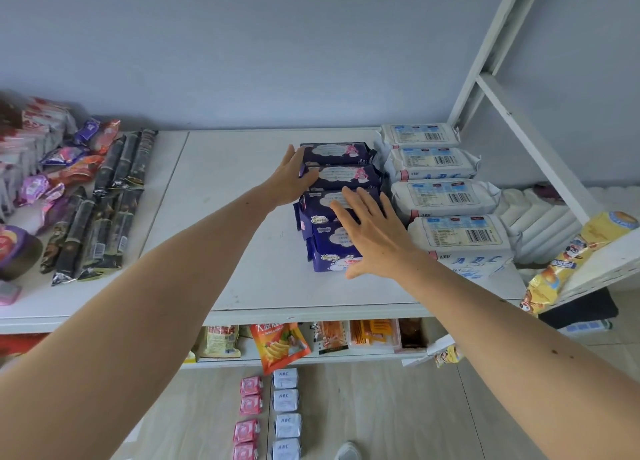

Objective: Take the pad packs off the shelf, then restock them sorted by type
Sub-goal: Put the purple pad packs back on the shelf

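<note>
Several dark purple pad packs [337, 179] stand in a row on the white shelf [242, 196], running from the back wall toward the front edge. My left hand [294, 179] presses flat against the left side of the rear packs, fingers straight. My right hand [374, 231] lies open on top of the front purple packs with fingers spread. To the right of the purple row stands a row of several white ABC pad packs [446, 196]. On the floor below lie a line of pink pad packs [250, 406] and a line of small white ABC packs [286, 400].
Snack bags and dark stick packs [104, 200] fill the shelf's left part. A white shelf post [491, 47] and a slanted brace rise at the right, with yellow snack bags [568, 259] on a side shelf. The lower shelf holds chips and snacks [280, 345].
</note>
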